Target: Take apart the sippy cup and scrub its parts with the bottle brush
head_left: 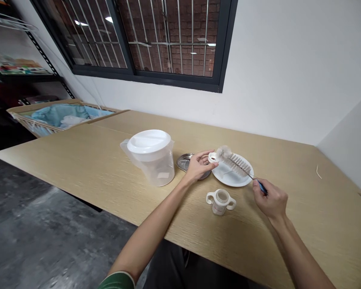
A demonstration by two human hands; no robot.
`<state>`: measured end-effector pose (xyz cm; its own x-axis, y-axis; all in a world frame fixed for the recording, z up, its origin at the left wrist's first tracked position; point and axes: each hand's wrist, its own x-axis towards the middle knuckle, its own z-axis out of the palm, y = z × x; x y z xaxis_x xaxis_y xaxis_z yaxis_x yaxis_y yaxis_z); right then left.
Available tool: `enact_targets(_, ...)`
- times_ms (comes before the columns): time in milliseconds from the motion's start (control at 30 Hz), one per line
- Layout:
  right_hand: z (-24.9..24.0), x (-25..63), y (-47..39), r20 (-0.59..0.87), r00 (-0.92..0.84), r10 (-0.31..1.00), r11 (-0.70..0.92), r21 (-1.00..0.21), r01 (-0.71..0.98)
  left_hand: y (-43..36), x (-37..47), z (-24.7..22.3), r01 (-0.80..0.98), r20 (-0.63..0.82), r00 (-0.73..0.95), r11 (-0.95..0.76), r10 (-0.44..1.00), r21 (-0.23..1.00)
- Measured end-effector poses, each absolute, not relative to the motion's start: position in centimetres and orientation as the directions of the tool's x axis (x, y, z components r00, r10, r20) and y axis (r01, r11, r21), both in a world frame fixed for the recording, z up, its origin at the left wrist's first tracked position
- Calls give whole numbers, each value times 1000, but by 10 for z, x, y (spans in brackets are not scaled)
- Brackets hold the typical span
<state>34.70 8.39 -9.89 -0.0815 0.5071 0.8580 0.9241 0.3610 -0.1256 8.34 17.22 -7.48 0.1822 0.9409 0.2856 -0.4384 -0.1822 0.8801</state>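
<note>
we see a light wooden table (78, 160) carrying everything. near its middle stands a clear plastic pitcher (153, 162) with a white lid. just right of the pitcher lies a small round metal dish (185, 161), and beyond that dish a white plate (233, 174). in front of the plate, nearer us, stands a small two-handled baby bottle (220, 202). far right of the pitcher lies a thin pale strip (318, 172).

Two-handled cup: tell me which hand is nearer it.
Left, narrowly. The left hand is just behind the cup, holding a small ring; the right hand is off to its right, gripping the brush.
</note>
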Motion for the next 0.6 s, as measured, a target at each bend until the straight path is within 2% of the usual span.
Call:
enact_targets(400,-98,346,85,871,-84,484,355,-108,929,176,81,-76,-446,282,124,-201,951,872)
enact_targets(600,-98,350,85,888,-31,458,318,-131,939,179,80,-80,-440,281,125,-200,952,875)
